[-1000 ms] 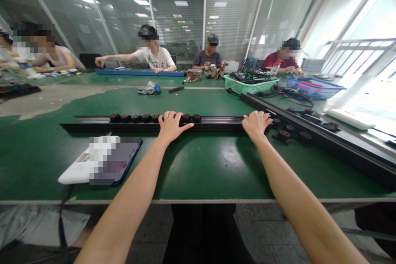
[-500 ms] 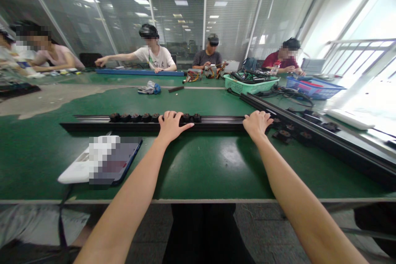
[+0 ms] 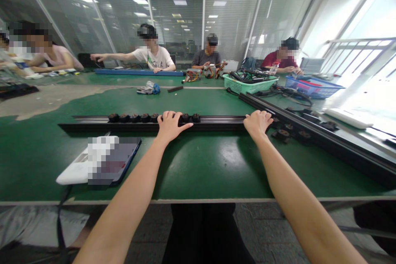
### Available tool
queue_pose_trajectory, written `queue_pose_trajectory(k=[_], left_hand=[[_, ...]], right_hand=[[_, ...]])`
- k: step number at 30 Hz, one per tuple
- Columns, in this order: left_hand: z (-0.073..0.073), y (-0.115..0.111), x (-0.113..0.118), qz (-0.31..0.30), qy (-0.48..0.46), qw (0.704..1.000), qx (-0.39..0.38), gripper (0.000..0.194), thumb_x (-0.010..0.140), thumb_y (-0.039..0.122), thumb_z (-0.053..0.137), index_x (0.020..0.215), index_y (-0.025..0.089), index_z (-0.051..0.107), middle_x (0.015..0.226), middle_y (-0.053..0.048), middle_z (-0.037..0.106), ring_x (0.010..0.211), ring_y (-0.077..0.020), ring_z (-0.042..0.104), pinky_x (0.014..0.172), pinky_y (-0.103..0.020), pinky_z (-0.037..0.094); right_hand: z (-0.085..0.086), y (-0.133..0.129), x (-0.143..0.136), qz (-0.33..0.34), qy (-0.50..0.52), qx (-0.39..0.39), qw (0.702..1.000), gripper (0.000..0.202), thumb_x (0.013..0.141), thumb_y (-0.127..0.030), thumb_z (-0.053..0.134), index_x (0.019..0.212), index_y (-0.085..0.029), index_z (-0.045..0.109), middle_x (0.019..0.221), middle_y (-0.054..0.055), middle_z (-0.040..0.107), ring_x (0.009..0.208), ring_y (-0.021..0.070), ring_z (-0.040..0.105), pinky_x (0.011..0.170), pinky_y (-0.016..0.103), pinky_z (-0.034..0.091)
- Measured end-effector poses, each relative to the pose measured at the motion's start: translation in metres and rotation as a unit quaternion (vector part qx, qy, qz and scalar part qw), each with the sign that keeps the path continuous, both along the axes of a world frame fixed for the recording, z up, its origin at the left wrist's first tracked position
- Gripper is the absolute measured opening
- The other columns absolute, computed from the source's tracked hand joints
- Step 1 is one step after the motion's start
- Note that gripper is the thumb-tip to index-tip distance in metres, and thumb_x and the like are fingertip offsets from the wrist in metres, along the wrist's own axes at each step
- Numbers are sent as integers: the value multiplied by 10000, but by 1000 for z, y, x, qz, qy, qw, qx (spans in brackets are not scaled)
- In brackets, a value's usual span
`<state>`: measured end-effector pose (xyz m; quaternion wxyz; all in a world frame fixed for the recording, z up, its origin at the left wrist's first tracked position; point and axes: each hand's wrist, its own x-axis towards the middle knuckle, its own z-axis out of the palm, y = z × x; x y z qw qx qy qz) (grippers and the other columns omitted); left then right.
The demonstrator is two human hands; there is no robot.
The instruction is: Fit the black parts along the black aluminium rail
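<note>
A long black track rail [image 3: 221, 124] lies across the table in front of me. Small black socket-like modules [image 3: 134, 118] sit in a row along its channel, left of centre. My left hand [image 3: 170, 126] grips the rail among these modules, its fingers curled over the far side and the thumb stretched along the near side. What lies under that palm is hidden. Around the rail's right end, my right hand [image 3: 257, 124] is closed, with its fingertips out of sight. Loose modules [image 3: 281, 134] lie just right of this hand.
A second black rail [image 3: 324, 144] slants across the right side. A phone [image 3: 123, 159] and a white device [image 3: 72, 171] lie at near left. Farther back are a green basket [image 3: 247, 86] of cables, a blue basket [image 3: 315, 86] and a crumpled cloth [image 3: 148, 88]. Several people sit opposite.
My hands and the rail hold nearly the same place. The whole view has shifted slightly. Across the table, the outstretched hand of the person in white has moved a little left.
</note>
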<state>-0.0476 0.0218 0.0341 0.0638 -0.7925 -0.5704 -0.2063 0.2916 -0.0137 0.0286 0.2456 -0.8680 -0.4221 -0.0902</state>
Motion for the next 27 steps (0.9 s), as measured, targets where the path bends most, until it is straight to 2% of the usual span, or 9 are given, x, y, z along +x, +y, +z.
queue_pose_trajectory(k=[27], left_hand=[[1, -1, 0, 2, -1, 1000, -4, 654, 912, 749, 469, 1328, 264, 608, 1391, -155, 556, 1341, -354, 376, 1112, -526, 280]], right_hand=[[-1, -1, 11, -38, 12, 13, 999, 401, 927, -283, 520, 1199, 0, 604, 1304, 303, 520, 1269, 393, 408, 1028, 510, 302]])
